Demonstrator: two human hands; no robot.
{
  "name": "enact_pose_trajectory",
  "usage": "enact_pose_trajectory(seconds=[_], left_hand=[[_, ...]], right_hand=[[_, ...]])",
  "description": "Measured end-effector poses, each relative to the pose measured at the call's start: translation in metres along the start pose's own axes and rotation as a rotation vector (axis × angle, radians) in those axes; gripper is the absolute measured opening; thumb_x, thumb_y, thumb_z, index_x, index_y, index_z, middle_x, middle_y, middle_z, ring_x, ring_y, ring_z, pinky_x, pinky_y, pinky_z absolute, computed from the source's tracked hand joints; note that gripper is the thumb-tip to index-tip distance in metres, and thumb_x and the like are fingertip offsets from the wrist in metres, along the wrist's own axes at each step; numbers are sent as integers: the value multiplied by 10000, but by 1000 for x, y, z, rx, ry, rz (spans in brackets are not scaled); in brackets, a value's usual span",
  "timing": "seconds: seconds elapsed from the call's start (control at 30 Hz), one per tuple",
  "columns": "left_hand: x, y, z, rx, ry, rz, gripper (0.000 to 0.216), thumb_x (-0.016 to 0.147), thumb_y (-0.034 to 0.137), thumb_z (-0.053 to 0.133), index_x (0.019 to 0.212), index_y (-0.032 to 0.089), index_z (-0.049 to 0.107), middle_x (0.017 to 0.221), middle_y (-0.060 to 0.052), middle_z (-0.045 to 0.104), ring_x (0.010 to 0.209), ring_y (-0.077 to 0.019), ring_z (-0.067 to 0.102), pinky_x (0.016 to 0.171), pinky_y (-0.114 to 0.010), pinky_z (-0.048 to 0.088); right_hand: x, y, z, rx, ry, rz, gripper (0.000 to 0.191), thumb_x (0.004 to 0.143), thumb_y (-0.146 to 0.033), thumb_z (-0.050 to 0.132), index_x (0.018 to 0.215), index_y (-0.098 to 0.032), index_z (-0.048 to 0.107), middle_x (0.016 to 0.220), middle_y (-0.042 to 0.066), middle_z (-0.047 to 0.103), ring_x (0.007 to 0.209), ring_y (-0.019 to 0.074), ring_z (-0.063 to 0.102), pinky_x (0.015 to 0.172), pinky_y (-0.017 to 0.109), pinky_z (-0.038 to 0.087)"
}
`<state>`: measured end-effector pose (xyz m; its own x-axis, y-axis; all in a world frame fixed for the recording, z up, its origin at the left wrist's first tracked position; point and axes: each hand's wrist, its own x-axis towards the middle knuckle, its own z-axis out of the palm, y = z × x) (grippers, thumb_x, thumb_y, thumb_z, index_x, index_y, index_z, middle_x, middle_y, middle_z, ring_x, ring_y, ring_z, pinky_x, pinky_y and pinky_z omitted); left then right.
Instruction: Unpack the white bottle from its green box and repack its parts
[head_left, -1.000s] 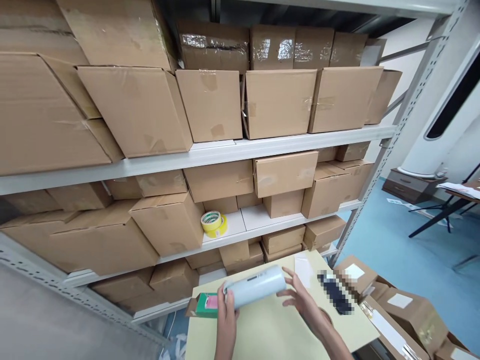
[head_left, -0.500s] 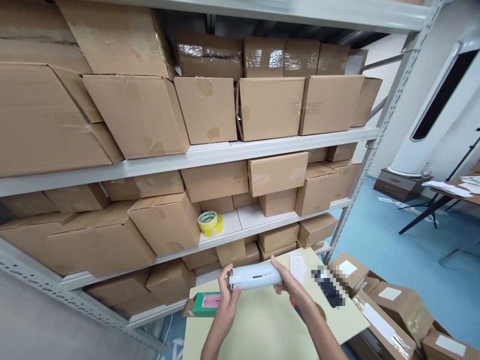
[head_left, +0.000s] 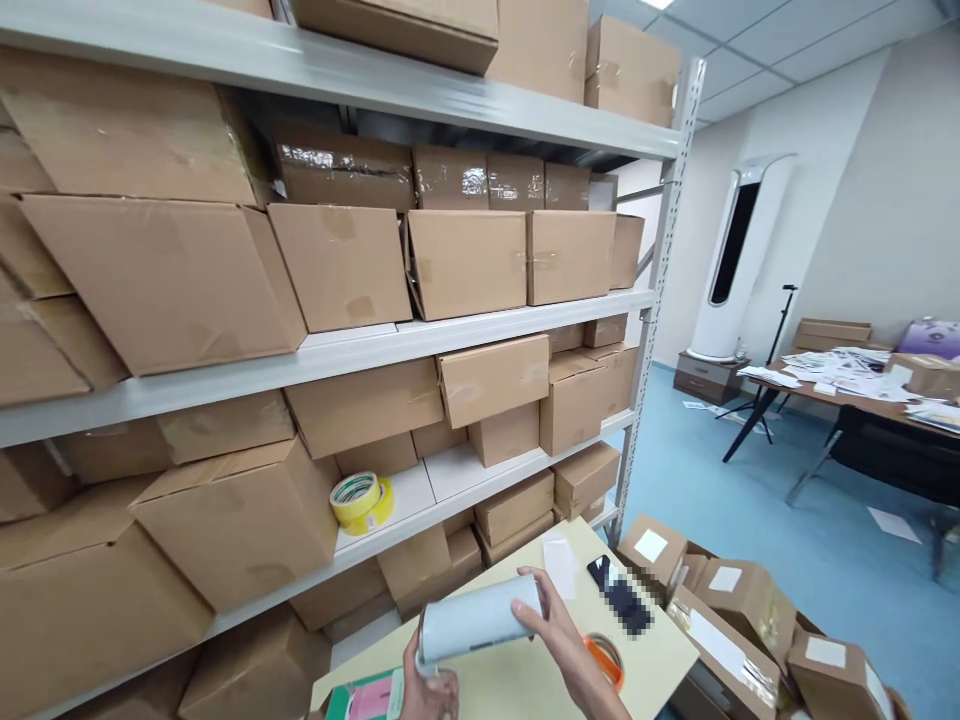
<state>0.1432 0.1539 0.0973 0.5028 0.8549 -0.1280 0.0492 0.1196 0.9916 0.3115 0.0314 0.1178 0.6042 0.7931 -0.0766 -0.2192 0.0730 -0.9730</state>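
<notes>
A light-blue cylinder, shaped like a bottle, lies nearly level above the cream table. My left hand grips its left end from below, where a metallic rim shows. Around the right end, my right hand is closed with the thumb on the near side. Just left of my left hand, a green box with a pink panel is cut off by the lower frame edge. An orange ring, perhaps a tape roll, lies by my right forearm.
White paper and a dark phone, partly pixelated, lie on the table. Cardboard boxes fill the metal shelves ahead. Two tape rolls rest on a shelf. More boxes stand at the right, before a paper-covered desk.
The camera view has swung right and up. Both hands still hold the cylinder, which has turned so its printed marking faces lower and its left end tips down slightly.
</notes>
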Motion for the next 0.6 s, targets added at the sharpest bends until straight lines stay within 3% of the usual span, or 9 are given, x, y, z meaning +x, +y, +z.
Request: enact_pose_trajectory(seconds=[0.07, 0.17, 0.27, 0.37, 0.47, 0.53, 0.6], left_hand=[[10, 6, 0, 12, 3, 20, 853, 504, 700, 723, 1261, 345, 552, 831, -86, 712, 856, -363, 712, 673, -487, 602], [29, 24, -3, 27, 21, 36, 801, 476, 735, 712, 1141, 295, 632, 836, -113, 707, 963, -386, 680, 772, -495, 585], [37, 51, -10, 92, 26, 33, 719, 546, 785, 636, 1049, 270, 648, 831, -104, 690, 894, -344, 675, 747, -442, 578], [31, 80, -21, 147, 56, 119, 676, 699, 790, 513, 1123, 268, 581, 978, -68, 662, 824, -249, 649, 706, -353, 560], [28, 107, -28, 193, 114, 322, 602, 795, 727, 473, 1151, 245, 530, 1135, -67, 601, 954, -224, 606, 791, -309, 529], [33, 127, -32, 230, 140, 468, 541, 831, 680, 472, 1148, 244, 514, 1185, -72, 566, 1050, -225, 567, 865, -302, 499], [41, 149, -38, 272, 137, 585, 498, 866, 631, 458, 1189, 253, 486, 1195, -74, 545, 1078, -221, 543, 922, -313, 469]], right_hand=[[-2, 5, -4, 25, -16, -58, 715, 601, -583, 821, 1204, -298, 563, 1112, 72, 623, 1064, 277, 588, 874, 351, 480], [4, 1, -8, 86, -82, -180, 754, 604, -560, 833, 1265, -309, 570, 1301, 99, 575, 1189, 310, 548, 979, 402, 446], [17, -27, -5, 120, -203, -258, 771, 627, -531, 840, 1312, -316, 560, 1347, 105, 566, 1203, 305, 553, 1016, 414, 429], [31, -67, 3, 140, -322, -260, 739, 682, -515, 818, 1336, -311, 542, 1305, 94, 602, 1212, 282, 558, 1025, 396, 433], [50, -104, 17, 198, -406, -133, 587, 805, -627, 654, 1246, -242, 602, 1154, 106, 662, 1106, 259, 622, 911, 368, 523], [67, -127, 29, 208, -479, 13, 609, 835, -708, 539, 1152, -196, 627, 1017, 115, 677, 941, 249, 683, 693, 326, 583], [87, -152, 42, 171, -570, 131, 653, 831, -755, 483, 1119, -182, 609, 904, 101, 668, 746, 228, 705, 456, 262, 533]])
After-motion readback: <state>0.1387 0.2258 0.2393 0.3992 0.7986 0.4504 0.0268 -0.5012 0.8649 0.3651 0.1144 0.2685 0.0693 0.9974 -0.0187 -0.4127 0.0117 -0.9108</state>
